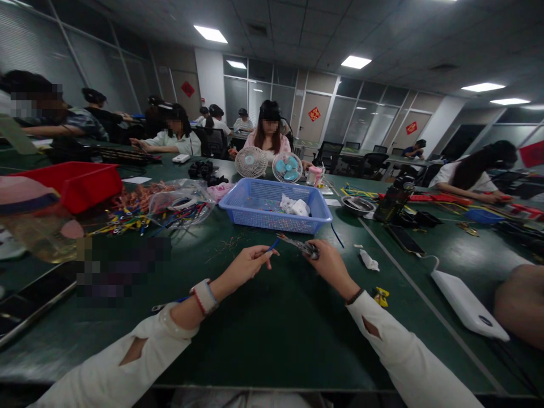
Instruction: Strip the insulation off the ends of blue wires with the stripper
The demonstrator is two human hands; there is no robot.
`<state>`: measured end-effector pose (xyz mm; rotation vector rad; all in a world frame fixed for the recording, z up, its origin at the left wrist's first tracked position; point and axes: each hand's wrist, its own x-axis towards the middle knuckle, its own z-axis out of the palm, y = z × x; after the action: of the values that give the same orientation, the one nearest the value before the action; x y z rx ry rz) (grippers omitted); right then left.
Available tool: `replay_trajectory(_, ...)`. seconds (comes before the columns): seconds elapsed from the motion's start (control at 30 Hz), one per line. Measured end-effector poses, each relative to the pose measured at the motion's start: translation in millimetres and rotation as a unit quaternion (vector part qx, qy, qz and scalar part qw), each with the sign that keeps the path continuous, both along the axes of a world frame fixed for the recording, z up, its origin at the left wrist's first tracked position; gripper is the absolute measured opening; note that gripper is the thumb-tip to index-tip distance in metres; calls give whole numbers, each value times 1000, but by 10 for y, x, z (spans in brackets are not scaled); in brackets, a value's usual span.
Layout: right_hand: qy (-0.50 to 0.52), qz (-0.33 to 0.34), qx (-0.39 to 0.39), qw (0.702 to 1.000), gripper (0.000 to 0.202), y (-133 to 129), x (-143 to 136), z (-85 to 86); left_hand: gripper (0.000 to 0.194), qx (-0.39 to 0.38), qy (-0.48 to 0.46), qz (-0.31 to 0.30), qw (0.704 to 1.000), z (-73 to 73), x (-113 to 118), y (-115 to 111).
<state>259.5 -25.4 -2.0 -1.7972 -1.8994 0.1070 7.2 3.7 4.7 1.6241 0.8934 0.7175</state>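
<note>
My left hand pinches a blue wire between thumb and fingers, its end pointing up and to the right. In my right hand is a metal wire stripper, the fingers wrapped round its handles and its jaws turned toward the wire's end. Whether the jaws touch the wire I cannot tell. Just beyond both hands stands a blue plastic basket with crumpled white tissue and small scraps in it. Thin copper strands lie scattered on the green table left of the tool.
To the left are a red bin, a pile of terminal-ended wires and a plastic bag. Two small fans stand behind the basket. A white power bank, a phone and a co-worker's hand are at right.
</note>
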Motion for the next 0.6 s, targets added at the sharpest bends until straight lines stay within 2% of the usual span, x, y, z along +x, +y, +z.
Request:
replay_trajectory(0.2,2,-3,-37,999,26,-53,-21,82,45,29,7,7,1000,-2,10,-7)
replay_trajectory(0.6,-38,17,-99,994,22,-173,-103,328,44,19,-12,25,999,19,-7,-5)
